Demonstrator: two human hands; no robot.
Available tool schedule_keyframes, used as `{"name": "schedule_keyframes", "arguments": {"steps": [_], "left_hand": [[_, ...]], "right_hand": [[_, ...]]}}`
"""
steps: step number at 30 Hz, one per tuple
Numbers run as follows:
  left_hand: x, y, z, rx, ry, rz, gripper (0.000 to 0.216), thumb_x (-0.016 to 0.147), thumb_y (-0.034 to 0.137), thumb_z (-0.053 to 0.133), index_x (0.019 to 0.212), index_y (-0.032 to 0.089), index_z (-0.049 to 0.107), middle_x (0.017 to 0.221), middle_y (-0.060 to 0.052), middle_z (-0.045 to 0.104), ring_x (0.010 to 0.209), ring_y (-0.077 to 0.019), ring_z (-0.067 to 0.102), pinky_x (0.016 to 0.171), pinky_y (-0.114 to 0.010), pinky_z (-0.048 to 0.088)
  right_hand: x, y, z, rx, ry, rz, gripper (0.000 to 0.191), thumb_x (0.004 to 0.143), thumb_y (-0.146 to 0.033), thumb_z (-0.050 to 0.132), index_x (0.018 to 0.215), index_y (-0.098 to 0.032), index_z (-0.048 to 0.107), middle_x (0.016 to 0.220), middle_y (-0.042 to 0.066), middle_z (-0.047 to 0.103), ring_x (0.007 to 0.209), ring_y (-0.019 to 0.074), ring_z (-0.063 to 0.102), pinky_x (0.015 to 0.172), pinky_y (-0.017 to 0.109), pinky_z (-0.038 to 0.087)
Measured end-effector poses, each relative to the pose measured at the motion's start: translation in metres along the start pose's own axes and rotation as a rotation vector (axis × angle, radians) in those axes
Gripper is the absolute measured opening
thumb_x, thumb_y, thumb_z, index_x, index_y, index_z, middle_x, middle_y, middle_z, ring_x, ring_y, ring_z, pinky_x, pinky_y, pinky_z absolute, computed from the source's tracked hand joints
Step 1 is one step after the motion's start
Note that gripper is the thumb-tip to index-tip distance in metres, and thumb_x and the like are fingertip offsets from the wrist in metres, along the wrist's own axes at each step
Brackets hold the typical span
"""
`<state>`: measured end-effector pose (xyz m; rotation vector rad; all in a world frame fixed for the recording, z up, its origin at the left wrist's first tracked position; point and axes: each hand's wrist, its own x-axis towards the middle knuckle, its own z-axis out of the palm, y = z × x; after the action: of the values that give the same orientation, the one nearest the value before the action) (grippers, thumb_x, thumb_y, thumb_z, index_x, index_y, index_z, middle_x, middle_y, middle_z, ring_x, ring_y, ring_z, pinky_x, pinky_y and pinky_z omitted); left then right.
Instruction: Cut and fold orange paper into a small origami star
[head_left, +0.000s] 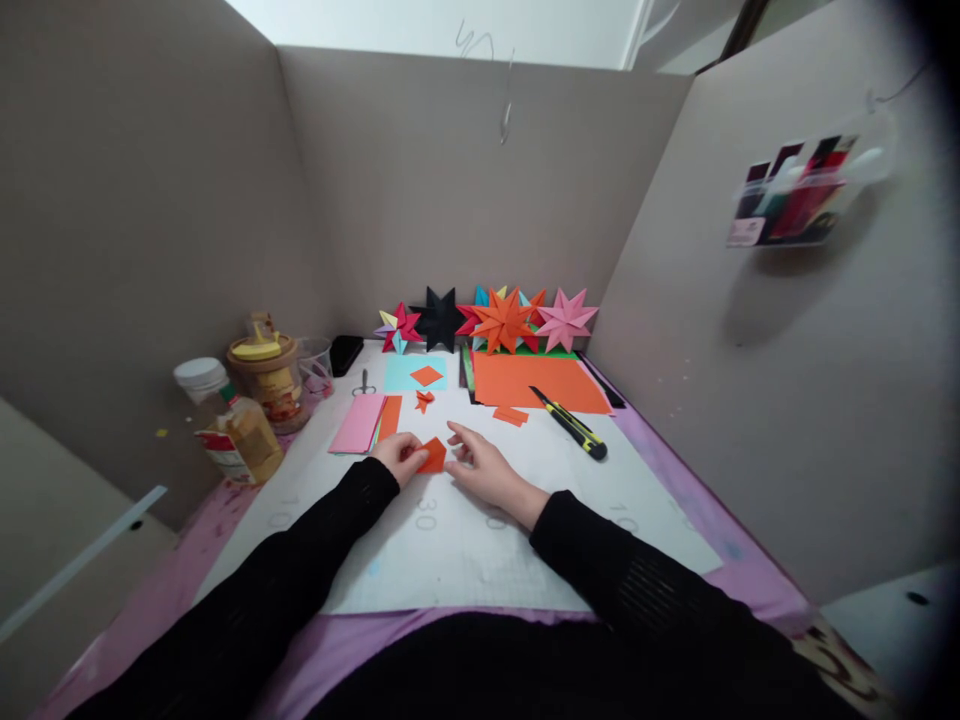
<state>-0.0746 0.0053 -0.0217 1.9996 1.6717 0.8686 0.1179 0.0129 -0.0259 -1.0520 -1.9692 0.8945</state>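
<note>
A small folded orange paper [433,456] is pinched at its left side by my left hand [400,457]. Close to the paper's right edge is my right hand [484,468], its fingers apart with the index finger stretched forward; I cannot tell whether the thumb touches the paper. Just beyond the hands lies a small folded orange piece [424,401]. Farther off, an orange paper diamond [427,376] rests on a light blue sheet [394,372]. To the right of it are small orange paper strips [510,415].
A yellow-black utility knife [571,425] lies at the right on large orange sheets [517,382]. Pink paper [355,424] and scissors [364,384] are at the left. Folded paper stars [504,320] stand along the back wall. A glue bottle [244,440] and tubs [268,375] line the left edge.
</note>
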Motion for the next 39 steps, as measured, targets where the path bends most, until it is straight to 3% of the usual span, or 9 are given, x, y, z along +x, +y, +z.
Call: {"name": "schedule_keyframes", "arguments": {"steps": [3, 8, 14, 18, 23, 27, 30, 35, 39], "left_hand": [[0.002, 0.002, 0.0, -0.323, 0.097, -0.069, 0.024, 0.071, 0.042, 0.051, 0.07, 0.018, 0.046, 0.058, 0.004, 0.048, 0.051, -0.0095, 0.046, 0.051, -0.023, 0.039], [0.0, 0.008, 0.007, -0.625, 0.036, -0.151, 0.031, 0.067, 0.046, 0.056, 0.072, 0.02, 0.039, 0.052, 0.006, 0.05, 0.041, -0.0075, 0.043, 0.041, -0.02, 0.032], [-0.008, 0.019, 0.01, -0.682, -0.099, -0.215, 0.035, 0.062, 0.044, 0.062, 0.074, 0.019, 0.041, 0.052, 0.004, 0.058, 0.039, -0.0092, 0.048, 0.036, -0.019, 0.028], [-0.012, 0.024, 0.011, -0.697, -0.122, -0.198, 0.033, 0.063, 0.039, 0.064, 0.068, 0.019, 0.038, 0.046, 0.007, 0.054, 0.033, -0.0054, 0.04, 0.036, -0.017, 0.027], [-0.015, 0.029, 0.016, -0.737, -0.053, -0.14, 0.039, 0.059, 0.039, 0.069, 0.08, 0.018, 0.044, 0.056, 0.007, 0.057, 0.04, -0.0066, 0.047, 0.039, -0.018, 0.034], [-0.013, 0.026, 0.016, -0.655, 0.041, -0.156, 0.031, 0.063, 0.039, 0.065, 0.077, 0.016, 0.049, 0.05, 0.006, 0.053, 0.039, -0.0073, 0.046, 0.04, -0.02, 0.036], [-0.012, 0.021, 0.015, -0.637, 0.034, -0.149, 0.025, 0.064, 0.035, 0.063, 0.073, 0.015, 0.05, 0.049, 0.006, 0.052, 0.039, -0.0073, 0.045, 0.042, -0.021, 0.037], [-0.012, 0.02, 0.018, -0.707, 0.013, -0.096, 0.029, 0.058, 0.026, 0.067, 0.081, 0.015, 0.054, 0.064, 0.002, 0.06, 0.052, -0.0107, 0.054, 0.049, -0.022, 0.043], [-0.013, 0.024, 0.017, -0.767, 0.046, -0.085, 0.021, 0.056, 0.025, 0.069, 0.069, 0.014, 0.056, 0.056, 0.002, 0.057, 0.049, -0.0088, 0.05, 0.049, -0.021, 0.04]], "right_hand": [[0.002, -0.003, 0.0, 0.23, 0.005, 0.065, 0.049, 0.074, -0.027, 0.057, 0.12, -0.018, 0.044, 0.098, 0.006, 0.058, 0.076, 0.0125, 0.055, 0.071, 0.028, 0.045], [0.004, -0.011, 0.001, 0.528, -0.045, 0.123, 0.027, 0.071, -0.028, 0.059, 0.095, -0.017, 0.054, 0.074, 0.001, 0.06, 0.064, 0.0117, 0.056, 0.06, 0.024, 0.044], [0.005, -0.015, 0.0, 0.574, 0.01, 0.114, 0.011, 0.07, -0.024, 0.057, 0.078, -0.017, 0.056, 0.065, -0.001, 0.057, 0.059, 0.0105, 0.053, 0.054, 0.021, 0.04], [0.005, -0.015, -0.001, 0.57, 0.034, 0.108, 0.011, 0.07, -0.022, 0.055, 0.079, -0.016, 0.057, 0.061, -0.003, 0.054, 0.052, 0.0085, 0.048, 0.049, 0.02, 0.037], [0.003, -0.015, 0.003, 0.537, 0.056, 0.08, 0.009, 0.069, -0.019, 0.054, 0.077, -0.016, 0.056, 0.055, -0.005, 0.05, 0.05, 0.0084, 0.047, 0.049, 0.019, 0.035], [0.001, -0.018, 0.007, 0.54, 0.02, 0.072, 0.011, 0.069, -0.02, 0.055, 0.08, -0.017, 0.054, 0.058, -0.004, 0.052, 0.053, 0.0093, 0.049, 0.051, 0.02, 0.037], [0.0, -0.019, 0.007, 0.555, -0.009, 0.081, 0.012, 0.07, -0.02, 0.054, 0.081, -0.017, 0.054, 0.06, -0.004, 0.054, 0.053, 0.0094, 0.049, 0.05, 0.02, 0.037], [0.001, -0.016, 0.006, 0.612, 0.011, 0.118, 0.012, 0.066, -0.013, 0.051, 0.077, -0.017, 0.054, 0.055, -0.005, 0.052, 0.049, 0.0085, 0.047, 0.048, 0.019, 0.035], [0.003, -0.013, 0.006, 0.759, 0.003, 0.148, 0.012, 0.063, -0.011, 0.049, 0.072, -0.017, 0.056, 0.053, -0.005, 0.052, 0.047, 0.0077, 0.045, 0.048, 0.019, 0.034]]}}
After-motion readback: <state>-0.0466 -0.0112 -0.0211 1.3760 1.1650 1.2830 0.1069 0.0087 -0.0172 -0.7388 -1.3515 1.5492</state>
